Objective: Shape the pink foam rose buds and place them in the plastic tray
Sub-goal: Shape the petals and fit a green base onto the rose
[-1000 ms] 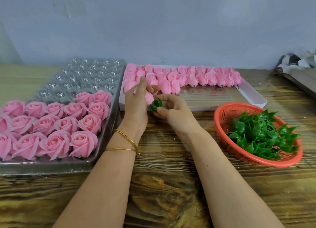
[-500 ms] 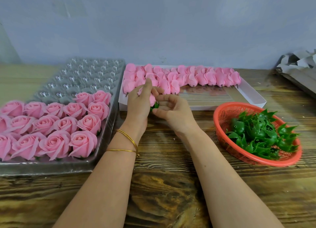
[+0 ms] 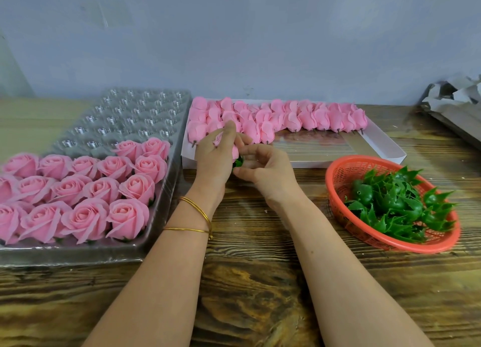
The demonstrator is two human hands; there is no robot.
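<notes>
Over the wooden tabletop's [image 3: 260, 281] middle, the left hand [image 3: 212, 162] grips a pink foam rose bud [image 3: 235, 152]; the right hand [image 3: 266, 171] pinches its green plastic base [image 3: 238, 162].

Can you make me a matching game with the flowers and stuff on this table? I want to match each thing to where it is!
Things:
1. opened roses
2. closed buds
3. green leaf cups
4. gold bangles

Places:
A. red basket
B. left wrist
C. clear plastic tray
D. white box

Pairs: 1-C, 2-D, 3-A, 4-B
</notes>
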